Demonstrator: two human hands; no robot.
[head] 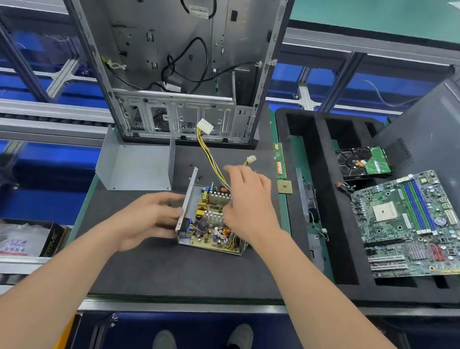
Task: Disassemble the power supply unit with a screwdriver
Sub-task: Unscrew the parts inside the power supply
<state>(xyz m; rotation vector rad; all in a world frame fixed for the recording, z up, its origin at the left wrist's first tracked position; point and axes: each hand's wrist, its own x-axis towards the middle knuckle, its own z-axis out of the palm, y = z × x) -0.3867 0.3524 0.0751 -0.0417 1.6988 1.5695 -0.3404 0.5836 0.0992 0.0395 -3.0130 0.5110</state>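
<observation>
Gripping power supply unit (210, 231), left hand (147, 215); box (47, 239) lettered "PRIME".

On the bench (178, 271), the computer case (158, 44) stands at the far edge. Just before it, toward the left edge, lies the metal cover (137, 166). The power supply unit (208, 231) sits near the bench's middle, right of the cover; its cables (210, 159) run back toward the case. The left hand (147, 218) holds the unit's left wall, and the right hand (248, 204) is over its right part. A memory stick (279, 161) and a processor chip (285, 187) lie along the right edge. Right of the bench is a foam tray (298, 130) holding a hard drive (362, 162) behind a motherboard (412, 225); a side panel (451, 141) leans behind them. A box (22, 236) lies left of the near-left corner.
</observation>
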